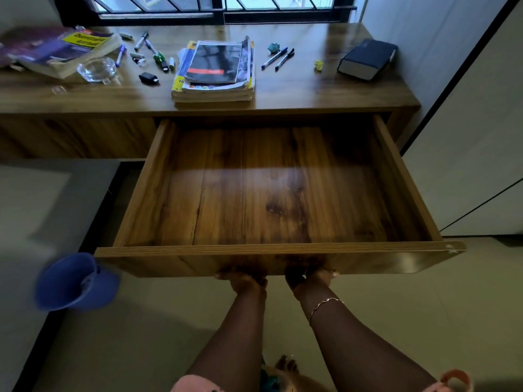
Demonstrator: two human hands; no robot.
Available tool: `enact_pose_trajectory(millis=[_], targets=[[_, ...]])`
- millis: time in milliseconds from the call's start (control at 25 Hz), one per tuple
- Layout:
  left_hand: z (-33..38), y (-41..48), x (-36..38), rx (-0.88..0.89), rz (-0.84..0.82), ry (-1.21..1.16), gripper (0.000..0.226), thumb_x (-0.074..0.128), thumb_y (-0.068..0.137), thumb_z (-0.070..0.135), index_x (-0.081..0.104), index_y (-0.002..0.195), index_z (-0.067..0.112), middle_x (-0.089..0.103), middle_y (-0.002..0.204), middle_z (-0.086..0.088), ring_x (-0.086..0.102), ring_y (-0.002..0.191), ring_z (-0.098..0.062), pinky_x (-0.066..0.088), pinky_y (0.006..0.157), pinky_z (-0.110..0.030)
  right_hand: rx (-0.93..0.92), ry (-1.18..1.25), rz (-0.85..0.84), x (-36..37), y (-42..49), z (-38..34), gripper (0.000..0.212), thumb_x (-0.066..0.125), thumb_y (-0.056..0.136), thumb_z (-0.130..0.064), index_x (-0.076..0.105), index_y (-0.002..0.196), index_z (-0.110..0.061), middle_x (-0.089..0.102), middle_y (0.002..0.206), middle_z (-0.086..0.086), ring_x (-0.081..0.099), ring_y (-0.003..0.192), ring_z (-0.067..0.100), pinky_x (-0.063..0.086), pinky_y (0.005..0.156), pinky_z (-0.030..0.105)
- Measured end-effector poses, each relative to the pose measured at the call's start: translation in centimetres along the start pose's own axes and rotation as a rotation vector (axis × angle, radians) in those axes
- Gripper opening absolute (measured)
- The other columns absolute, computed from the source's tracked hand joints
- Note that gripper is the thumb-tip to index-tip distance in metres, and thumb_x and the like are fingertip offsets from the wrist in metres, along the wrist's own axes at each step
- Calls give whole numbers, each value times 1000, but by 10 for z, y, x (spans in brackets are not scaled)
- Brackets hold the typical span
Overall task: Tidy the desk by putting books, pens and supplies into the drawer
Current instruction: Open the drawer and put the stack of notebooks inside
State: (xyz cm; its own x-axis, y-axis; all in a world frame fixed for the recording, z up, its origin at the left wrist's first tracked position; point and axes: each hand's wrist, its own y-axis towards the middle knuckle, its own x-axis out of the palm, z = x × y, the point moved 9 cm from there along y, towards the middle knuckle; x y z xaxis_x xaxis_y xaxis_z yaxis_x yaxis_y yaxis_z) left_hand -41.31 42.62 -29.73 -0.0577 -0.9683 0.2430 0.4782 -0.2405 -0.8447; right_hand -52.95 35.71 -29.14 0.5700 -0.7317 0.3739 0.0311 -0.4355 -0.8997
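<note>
The wooden drawer (277,251) stands pulled far out from under the desk (305,89), and nothing lies inside it. My left hand (244,282) and my right hand (310,280) both grip the lower edge of its front panel, fingers curled underneath and hidden. On the desk a stack of books (215,70) sits in the middle. Two pens (278,58) lie to its right. A thick dark book (366,59) rests at the far right. Several pens and markers (143,48) are scattered to the left, beside more books (62,49).
A glass ashtray (97,69) and a small black device (148,78) sit left of the stack. A yellow crumpled scrap (319,65) and a teal one (273,47) lie on the right. A blue bucket (75,281) stands on the floor at left. A white wall panel (467,137) flanks the right.
</note>
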Motion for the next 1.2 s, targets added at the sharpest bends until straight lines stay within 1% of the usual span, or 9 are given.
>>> enact_pose_trajectory(millis=[120, 280, 360, 440, 520, 640, 840, 1000, 1200], targets=[[1, -2, -2, -26, 49, 38, 66, 13, 98, 54, 39, 137, 8, 56, 124, -14, 60, 102, -31, 44, 83, -37, -42, -78, -8, -2, -2, -6, 56, 36, 89, -59, 42, 124, -16, 46, 86, 4, 48, 69, 21, 55, 44, 29], [-13, -24, 0, -100, 48, 285, 63, 17, 100, 48, 42, 133, 0, 57, 121, -20, 56, 112, -34, 40, 96, -43, -72, -388, 70, -13, -7, -16, 59, 43, 92, -43, 40, 133, -1, 52, 125, 14, 51, 115, 32, 39, 103, 42], [-29, -53, 12, -157, -86, 523, 51, 31, 100, 40, 49, 126, 0, 60, 110, -17, 57, 102, -31, 43, 90, -41, -84, -640, 64, -19, -22, -16, 44, 38, 97, -30, 48, 124, 3, 58, 110, 20, 57, 102, 36, 47, 87, 43], [-36, -87, 31, -133, -224, 773, 30, 42, 98, 31, 54, 109, 6, 60, 95, -8, 55, 94, -24, 44, 85, -35, -155, -927, -52, -3, -51, -18, 39, 30, 98, -22, 50, 128, -7, 55, 85, -1, 54, 84, 38, 46, 77, 43], [-27, -109, 51, 4, -311, 900, 14, 44, 97, 26, 51, 96, 13, 56, 86, -3, 54, 88, -18, 44, 78, -30, -180, -1104, -271, 21, -85, -12, 43, 18, 98, -22, 35, 137, -24, 48, 91, -17, 46, 99, 49, 33, 100, 49], [5, -131, 78, 290, -476, 957, 22, 44, 97, 27, 58, 95, 11, 61, 87, -6, 59, 84, -16, 48, 71, -28, -200, -1088, -258, 33, -119, -40, 26, 37, 97, -11, 61, 103, -2, 63, 104, 22, 57, 102, 39, 46, 89, 44], [66, -162, 112, 745, -686, 990, 17, 46, 96, 23, 59, 93, 11, 63, 89, -10, 64, 82, -20, 56, 75, -35, -196, -1166, -510, 70, -174, -47, 23, 42, 96, -13, 61, 106, -6, 65, 100, 14, 63, 92, 24, 53, 66, 29], [119, -173, 159, 1140, -686, 1167, 16, 45, 97, 21, 58, 102, 12, 53, 77, 11, 54, 67, 0, 47, 58, -10, -550, -1334, -682, 137, -187, -59, 36, 42, 95, -10, 45, 131, -13, 56, 121, 5, 59, 95, 13, 51, 69, 21], [174, -146, 184, 1265, -504, 1273, 17, 47, 96, 26, 58, 100, 13, 51, 73, 9, 50, 64, -3, 36, 54, -12, -1047, -1656, -615, 197, -171, -65, 48, 49, 94, -20, 34, 140, -17, 47, 135, 6, 58, 107, 29, 53, 88, 43]])
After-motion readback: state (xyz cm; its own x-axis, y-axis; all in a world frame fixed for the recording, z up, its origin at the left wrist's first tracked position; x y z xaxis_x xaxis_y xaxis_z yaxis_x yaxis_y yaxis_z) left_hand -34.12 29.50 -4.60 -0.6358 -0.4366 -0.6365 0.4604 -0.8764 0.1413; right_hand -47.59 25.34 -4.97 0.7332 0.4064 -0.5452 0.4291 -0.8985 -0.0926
